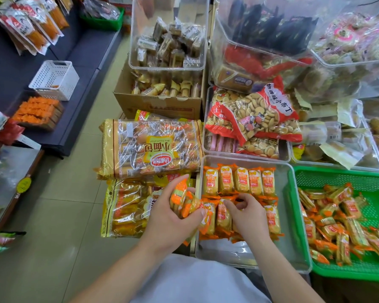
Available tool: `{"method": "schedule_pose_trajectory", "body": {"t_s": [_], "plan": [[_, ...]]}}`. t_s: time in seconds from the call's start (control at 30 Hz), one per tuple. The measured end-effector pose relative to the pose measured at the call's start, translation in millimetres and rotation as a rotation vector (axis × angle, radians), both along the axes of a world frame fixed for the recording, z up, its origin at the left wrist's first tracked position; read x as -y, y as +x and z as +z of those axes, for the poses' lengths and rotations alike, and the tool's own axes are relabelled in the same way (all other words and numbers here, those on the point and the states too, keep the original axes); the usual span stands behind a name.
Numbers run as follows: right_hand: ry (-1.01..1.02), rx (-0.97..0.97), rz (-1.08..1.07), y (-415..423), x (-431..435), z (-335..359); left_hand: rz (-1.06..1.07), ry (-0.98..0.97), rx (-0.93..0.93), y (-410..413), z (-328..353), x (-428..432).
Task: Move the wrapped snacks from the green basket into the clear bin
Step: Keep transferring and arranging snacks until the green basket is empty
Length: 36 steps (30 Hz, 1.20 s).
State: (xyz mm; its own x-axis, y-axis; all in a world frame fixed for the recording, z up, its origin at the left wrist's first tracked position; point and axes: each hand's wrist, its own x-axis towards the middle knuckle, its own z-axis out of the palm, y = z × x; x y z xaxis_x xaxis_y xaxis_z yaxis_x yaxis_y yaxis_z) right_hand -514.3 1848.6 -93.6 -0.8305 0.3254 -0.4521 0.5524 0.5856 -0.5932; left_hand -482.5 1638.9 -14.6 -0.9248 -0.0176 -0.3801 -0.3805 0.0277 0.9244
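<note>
Placing step, mid-task. Left hand (169, 224) clasping a bunch of wrapped snacks (185, 201) at left edge of clear bin (249, 159). Right hand (247, 217) curled over near row, grasp unclear. Many more in green basket (337, 171), right. Next, probably: seat bunch upright in near row.

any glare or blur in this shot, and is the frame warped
Head view: glare streaks on the big bread bag and the clear bin's bare floor; bagged goods at top right look soft; the left hand, right hand and wrapped snacks are sharp; straight edges bow toward the frame's borders.
</note>
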Motion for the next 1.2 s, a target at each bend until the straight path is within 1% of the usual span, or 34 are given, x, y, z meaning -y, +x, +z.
{"method": "schedule_pose_trajectory", "body": {"t_s": [0.07, 0.1, 0.13, 0.23, 0.27, 0.3, 0.33, 0.4, 0.53, 0.6, 0.7, 0.8, 0.9, 1.0, 1.1, 1.2], "plan": [[-0.076, -0.075, 0.0, 5, 0, 16, -0.012, 0.016, -0.025, -6, 3, -8], [-0.182, -0.067, -0.004, 8, 0, 25, -0.02, 0.02, -0.043, -9, 4, -13], [-0.339, -0.014, -0.025, 11, 1, 32, -0.032, 0.016, -0.065, -12, 5, -19], [-0.964, 0.222, -0.144, 20, 0, 49, -0.073, 0.008, -0.128, -19, 8, -39], [-1.112, 0.245, -0.182, 22, -4, 51, -0.087, 0.002, -0.142, -20, 7, -46], [-1.201, 0.237, -0.222, 23, -9, 52, -0.098, -0.003, -0.147, -21, 6, -52], [-1.242, 0.21, -0.26, 23, -15, 53, -0.11, -0.013, -0.148, -21, 2, -57], [-1.251, 0.156, -0.316, 25, -25, 52, -0.131, -0.044, -0.148, -21, -3, -66], [-1.186, 0.094, -0.362, 32, -41, 45, -0.185, -0.15, -0.133, -19, -10, -82], [-1.128, 0.058, -0.364, 34, -48, 43, -0.19, -0.204, -0.17, -20, -13, -87], [-1.021, 0.006, -0.359, 36, -57, 40, -0.201, -0.364, -0.259, -19, -19, -91], [-0.853, -0.075, -0.348, 35, -62, 36, -0.194, -0.363, -0.228, -13, -23, -92], [-0.717, -0.132, -0.319, 32, -72, 34, -0.139, -0.338, -0.145, -5, -31, -89], [-0.715, -0.103, -0.278, 29, -84, 36, -0.149, -0.433, -0.107, 5, -34, -86], [-0.796, -0.028, -0.226, 24, -84, 35, -0.163, -0.607, -0.168, 16, -35, -92], [-0.834, 0.029, -0.199, 24, -76, 31, -0.208, -0.69, -0.253, 22, -38, -98]]}}
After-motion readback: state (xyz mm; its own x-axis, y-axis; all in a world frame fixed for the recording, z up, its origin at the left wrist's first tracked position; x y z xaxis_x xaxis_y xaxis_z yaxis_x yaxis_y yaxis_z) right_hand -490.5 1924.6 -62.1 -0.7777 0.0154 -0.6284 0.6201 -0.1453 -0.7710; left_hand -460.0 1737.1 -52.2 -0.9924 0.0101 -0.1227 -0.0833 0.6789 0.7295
